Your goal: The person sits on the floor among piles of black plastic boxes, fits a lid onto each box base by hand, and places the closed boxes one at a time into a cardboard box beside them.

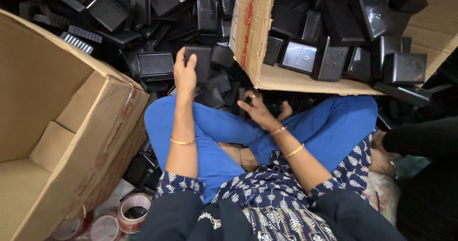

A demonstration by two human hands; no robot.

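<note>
In the head view, a small black plastic box (200, 60) is gripped by the left hand (185, 74), the fingers curled over its left edge and top, the box held upright just above the hand's knuckles. Beyond and around that hand a heap of black plastic boxes and lids (143, 26) is spread over the floor, some touching the held box. To the left of the hand, an open cardboard carton (71, 126) is seen, its flap folded inward. The right hand (260, 111) is held low over the crossed legs in blue trousers (214, 131), fingers loosely spread and partly bent, a ring worn on one finger; whether anything is pinched in it cannot be told. Just above the right hand a second cardboard carton (253, 41) lies tipped, filled with more black boxes (329, 55). Gold bangles are worn on both wrists. Near the left elbow, rolls of clear tape (133, 210) are seen on the floor.
</note>
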